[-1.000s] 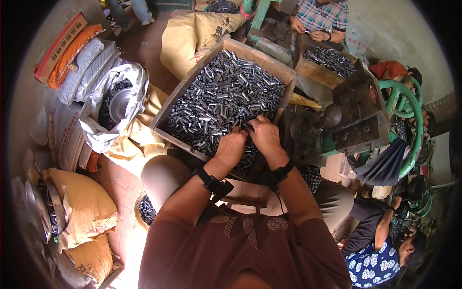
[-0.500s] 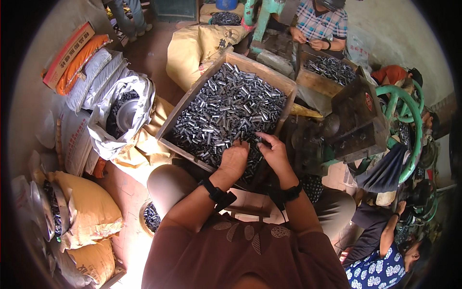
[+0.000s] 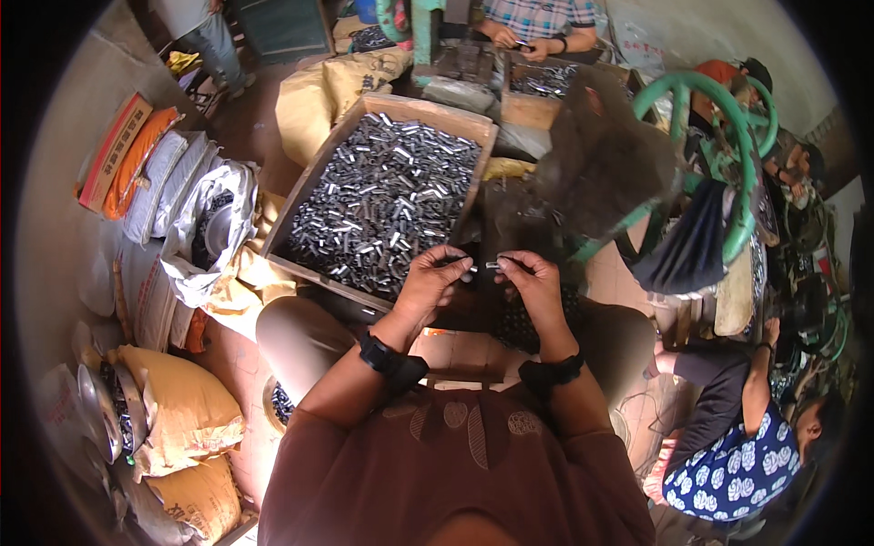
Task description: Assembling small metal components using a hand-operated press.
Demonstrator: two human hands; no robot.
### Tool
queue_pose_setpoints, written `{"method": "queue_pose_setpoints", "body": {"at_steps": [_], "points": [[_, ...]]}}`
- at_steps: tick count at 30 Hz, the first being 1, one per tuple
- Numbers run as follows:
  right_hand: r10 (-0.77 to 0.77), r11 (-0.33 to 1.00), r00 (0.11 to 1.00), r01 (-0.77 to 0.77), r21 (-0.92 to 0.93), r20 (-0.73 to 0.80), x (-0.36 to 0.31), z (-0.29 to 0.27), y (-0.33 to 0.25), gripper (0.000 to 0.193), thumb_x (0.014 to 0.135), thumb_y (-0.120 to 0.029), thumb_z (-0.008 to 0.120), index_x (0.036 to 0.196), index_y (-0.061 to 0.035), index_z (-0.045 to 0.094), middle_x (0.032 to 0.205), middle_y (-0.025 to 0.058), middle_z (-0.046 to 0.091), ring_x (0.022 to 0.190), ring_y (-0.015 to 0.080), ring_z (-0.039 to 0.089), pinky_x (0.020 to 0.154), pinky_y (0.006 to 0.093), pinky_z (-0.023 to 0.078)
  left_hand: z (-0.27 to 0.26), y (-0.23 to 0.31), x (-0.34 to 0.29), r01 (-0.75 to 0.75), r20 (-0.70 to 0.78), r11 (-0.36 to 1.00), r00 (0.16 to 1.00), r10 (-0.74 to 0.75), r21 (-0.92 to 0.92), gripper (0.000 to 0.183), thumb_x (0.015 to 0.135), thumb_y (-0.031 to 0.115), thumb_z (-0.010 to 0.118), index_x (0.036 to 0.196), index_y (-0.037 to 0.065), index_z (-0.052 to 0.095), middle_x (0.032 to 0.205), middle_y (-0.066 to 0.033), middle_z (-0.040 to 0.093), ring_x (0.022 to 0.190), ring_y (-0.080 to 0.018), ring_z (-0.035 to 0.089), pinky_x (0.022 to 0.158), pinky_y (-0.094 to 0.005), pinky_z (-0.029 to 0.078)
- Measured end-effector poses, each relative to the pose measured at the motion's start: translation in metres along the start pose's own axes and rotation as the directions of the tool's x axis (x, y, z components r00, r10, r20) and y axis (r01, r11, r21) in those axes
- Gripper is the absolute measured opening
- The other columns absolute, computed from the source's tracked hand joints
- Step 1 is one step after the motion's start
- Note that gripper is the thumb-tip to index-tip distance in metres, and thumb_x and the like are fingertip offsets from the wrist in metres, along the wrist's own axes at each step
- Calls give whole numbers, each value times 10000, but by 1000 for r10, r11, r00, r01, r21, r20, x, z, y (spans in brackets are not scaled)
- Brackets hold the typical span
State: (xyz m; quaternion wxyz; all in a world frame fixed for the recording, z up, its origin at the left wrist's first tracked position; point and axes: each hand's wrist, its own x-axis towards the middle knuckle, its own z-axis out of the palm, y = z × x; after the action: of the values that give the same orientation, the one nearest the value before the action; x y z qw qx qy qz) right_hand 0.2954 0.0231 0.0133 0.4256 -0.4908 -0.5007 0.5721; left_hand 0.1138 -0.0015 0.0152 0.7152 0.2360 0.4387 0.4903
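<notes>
Now, watching through the head camera, I log two small metal pieces at the near right end of the wooden box (image 3: 432, 112), my landmark. Short silvery tube (image 3: 492, 265): pinched between thumb and forefinger of the right hand (image 3: 533, 278). Small metal piece (image 3: 472, 269): pinched likewise by the left hand (image 3: 435, 282); too small for me to make out its shape. Pieces are close together but apart, a narrow gap between. Left hand is the nearer to the box and overlaps its near right corner in my view; I cannot tell whether it touches the wood.

Inside the box: a loose heap of metal tubes (image 3: 382, 196), lying every which way. Left of the box, an open white sack (image 3: 238, 232) with a metal bowl (image 3: 218, 229) in it. Beyond the box's far left corner, a slumped yellow sack (image 3: 305, 114). Past its far right corner, a smaller wooden crate (image 3: 533, 112), with a co-worker in a plaid shirt (image 3: 537, 13) behind it. Well right of the box, a green wheel (image 3: 748, 173) and a dark cloth (image 3: 685, 244) hanging beside it.
</notes>
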Motion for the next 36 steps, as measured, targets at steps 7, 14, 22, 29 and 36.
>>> {"method": "queue_pose_setpoints", "body": {"at_steps": [7, 14, 22, 29, 36], "points": [[-85, 989, 995, 90, 116, -49, -32, -41, 9, 167, 814, -125, 623, 928, -4, 637, 766, 19, 632, 659, 66, 582, 545, 182, 426, 44, -39, -2, 47, 148, 985, 989, -23, -166, 101, 840, 23, 563, 938, 46, 569, 765, -64, 583, 433, -19, 332, 351, -139, 227], [-112, 978, 989, 126, 166, -91, -43, -59, 9, 158, 813, -110, 622, 928, -2, 636, 750, 13, 623, 648, 59, 572, 539, 173, 425, 67, -44, -7, -30, 113, 999, 993, 34, -41, 123, 824, 13, 581, 945, 32, 578, 733, -29, 571, 456, -27, 367, 354, -150, 227], [-224, 974, 969, 225, -3, -100, -47, -56, 5, 143, 806, -113, 635, 909, -12, 640, 720, 5, 609, 640, 49, 551, 527, 178, 432, 69, -42, -10, -97, 96, 991, 992, 87, 96, 127, 815, -12, 577, 935, 30, 582, 675, -8, 552, 429, -11, 341, 360, -156, 219], [-190, 982, 982, 190, 14, -17, -43, -55, 6, 132, 802, -109, 639, 897, -18, 645, 725, 7, 610, 635, 52, 556, 539, 181, 448, 61, -35, -14, -131, 92, 962, 989, 112, 240, 95, 800, -3, 596, 888, 33, 594, 613, 5, 539, 432, -11, 365, 376, -169, 250], [16, 977, 992, -41, 211, 121, -38, -56, 6, 161, 821, -109, 609, 926, 13, 615, 718, 28, 598, 620, 80, 554, 549, 207, 452, 58, -40, -8, -636, 312, 552, 759, 571, 539, 125, 748, -12, 644, 867, 13, 616, 775, -47, 619, 633, -69, 536, 593, -197, 442]]}}
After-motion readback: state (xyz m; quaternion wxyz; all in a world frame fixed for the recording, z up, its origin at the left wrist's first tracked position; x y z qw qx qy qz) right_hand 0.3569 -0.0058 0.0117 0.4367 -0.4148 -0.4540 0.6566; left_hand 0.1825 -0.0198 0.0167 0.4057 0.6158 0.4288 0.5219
